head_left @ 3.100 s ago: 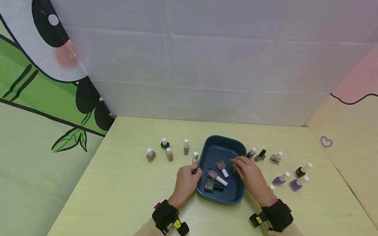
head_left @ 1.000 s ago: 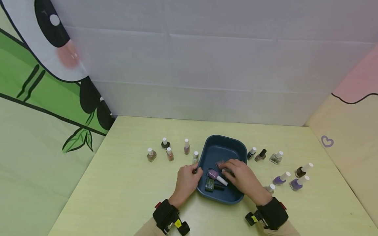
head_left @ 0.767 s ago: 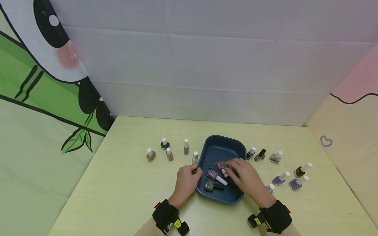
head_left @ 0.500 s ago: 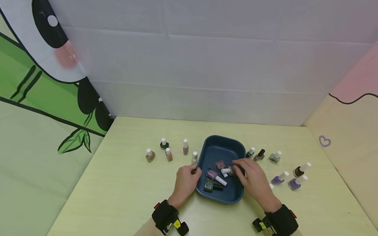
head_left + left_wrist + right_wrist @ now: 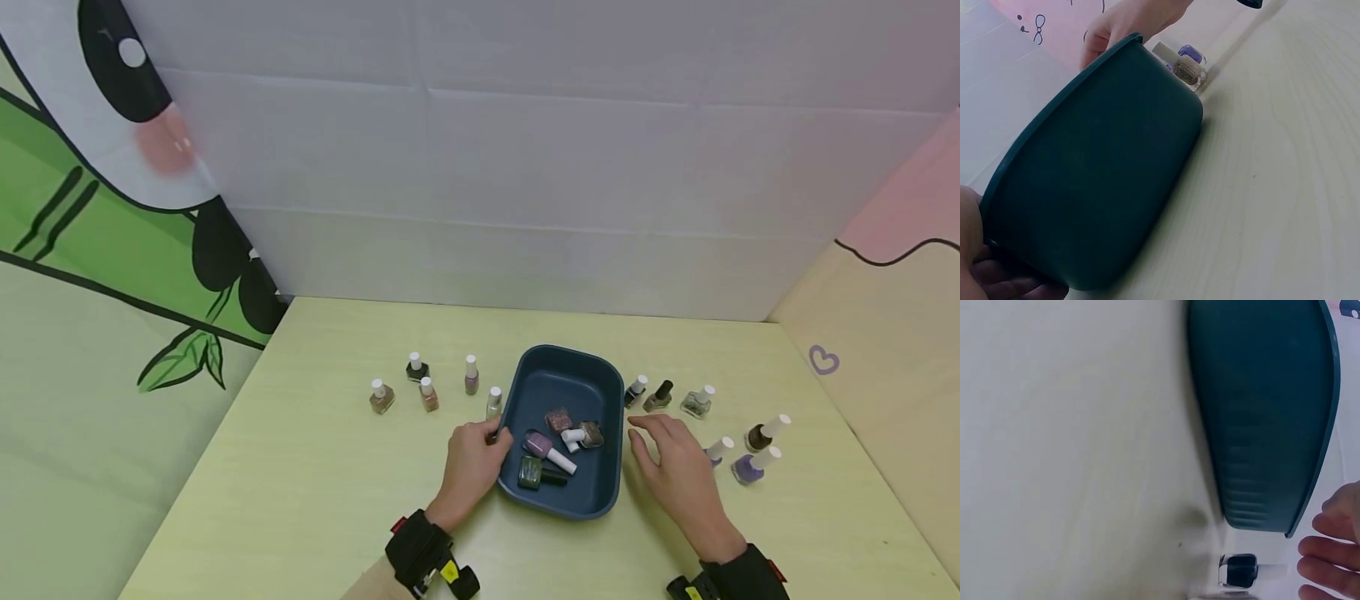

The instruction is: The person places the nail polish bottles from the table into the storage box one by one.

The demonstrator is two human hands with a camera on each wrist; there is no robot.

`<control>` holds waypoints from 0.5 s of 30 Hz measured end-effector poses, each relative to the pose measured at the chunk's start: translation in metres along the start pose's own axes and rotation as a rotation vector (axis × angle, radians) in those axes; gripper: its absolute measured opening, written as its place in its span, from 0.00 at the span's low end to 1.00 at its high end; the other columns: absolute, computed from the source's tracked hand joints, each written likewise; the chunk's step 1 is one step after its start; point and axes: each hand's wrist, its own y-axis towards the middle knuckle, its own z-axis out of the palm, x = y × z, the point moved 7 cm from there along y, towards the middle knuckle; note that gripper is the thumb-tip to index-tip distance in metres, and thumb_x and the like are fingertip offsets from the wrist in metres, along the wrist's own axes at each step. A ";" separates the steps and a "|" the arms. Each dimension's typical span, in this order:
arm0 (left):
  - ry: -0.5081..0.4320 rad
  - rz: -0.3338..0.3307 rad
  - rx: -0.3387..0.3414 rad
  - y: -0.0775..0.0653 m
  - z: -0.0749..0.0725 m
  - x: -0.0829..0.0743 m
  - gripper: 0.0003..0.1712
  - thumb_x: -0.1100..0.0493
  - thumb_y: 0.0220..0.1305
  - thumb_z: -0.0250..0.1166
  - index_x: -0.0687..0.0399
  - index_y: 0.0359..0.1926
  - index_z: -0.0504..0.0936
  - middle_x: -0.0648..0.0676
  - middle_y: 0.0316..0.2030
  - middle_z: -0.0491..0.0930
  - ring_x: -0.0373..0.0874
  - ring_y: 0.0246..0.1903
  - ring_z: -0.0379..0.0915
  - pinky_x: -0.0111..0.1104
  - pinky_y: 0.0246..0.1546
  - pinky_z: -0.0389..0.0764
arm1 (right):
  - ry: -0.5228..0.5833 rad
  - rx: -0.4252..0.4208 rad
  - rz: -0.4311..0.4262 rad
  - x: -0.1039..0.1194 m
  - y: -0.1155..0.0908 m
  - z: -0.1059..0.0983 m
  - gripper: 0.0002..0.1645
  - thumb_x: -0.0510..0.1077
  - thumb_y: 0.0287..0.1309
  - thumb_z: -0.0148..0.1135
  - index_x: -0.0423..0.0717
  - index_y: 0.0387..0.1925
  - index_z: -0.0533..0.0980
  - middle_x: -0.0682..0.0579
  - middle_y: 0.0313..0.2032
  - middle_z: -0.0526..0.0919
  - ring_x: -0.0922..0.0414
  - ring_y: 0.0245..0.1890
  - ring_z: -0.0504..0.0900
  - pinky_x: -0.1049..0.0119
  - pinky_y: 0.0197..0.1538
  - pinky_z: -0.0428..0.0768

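The work looked about partway along, judging by how the bottles were shared out: four lay in the blue tray (image 5: pixel 570 379), and a larger number sat outside it. The tray stood on the pale table (image 5: pixel 330 500), just right of centre in the lower half of the frame. Inside, all on their sides, were a red glitter bottle (image 5: pixel 558 419), a brown glitter bottle (image 5: pixel 592 433) whose white cap overlapped its neighbour's, a purple bottle (image 5: pixel 537 443) and, lowest, a green bottle (image 5: pixel 529 472) with a black cap. The tray's upper part was bare, so there seemed to be room for more.

What remained outside fell into two groups — five bottles left of the tray, among them a clear bottle (image 5: pixel 493 404) near its rim, and at least six to the right, including a dark bottle (image 5: pixel 634 392) near the upper right rim.

The left hand (image 5: pixel 474 457) gripped the tray's left edge, fingers curled beneath it. The right hand (image 5: pixel 678 475) held nothing — thumb and fingers loosely parted, just beside the right rim.
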 end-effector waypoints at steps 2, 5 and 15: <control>0.000 0.000 0.001 0.000 0.000 0.000 0.13 0.66 0.66 0.66 0.64 0.49 0.90 0.50 0.23 0.81 0.33 0.20 0.67 0.25 0.19 0.62 | -0.005 -0.003 0.006 -0.004 -0.004 0.000 0.15 0.31 0.52 0.75 0.40 0.44 0.85 0.45 0.40 0.87 0.45 0.41 0.84 0.50 0.38 0.81; 0.001 -0.002 0.001 0.000 0.001 0.000 0.13 0.66 0.66 0.66 0.64 0.49 0.90 0.50 0.23 0.81 0.34 0.20 0.67 0.25 0.20 0.62 | -0.007 -0.004 0.020 -0.009 -0.010 -0.001 0.16 0.31 0.51 0.75 0.40 0.44 0.85 0.46 0.40 0.88 0.46 0.41 0.85 0.49 0.37 0.81; 0.002 -0.013 0.002 0.000 0.001 0.002 0.14 0.65 0.66 0.66 0.64 0.50 0.89 0.50 0.23 0.82 0.33 0.19 0.66 0.25 0.19 0.61 | -0.014 0.018 0.065 -0.017 -0.022 0.000 0.14 0.32 0.52 0.75 0.40 0.42 0.85 0.46 0.39 0.88 0.45 0.40 0.85 0.47 0.37 0.81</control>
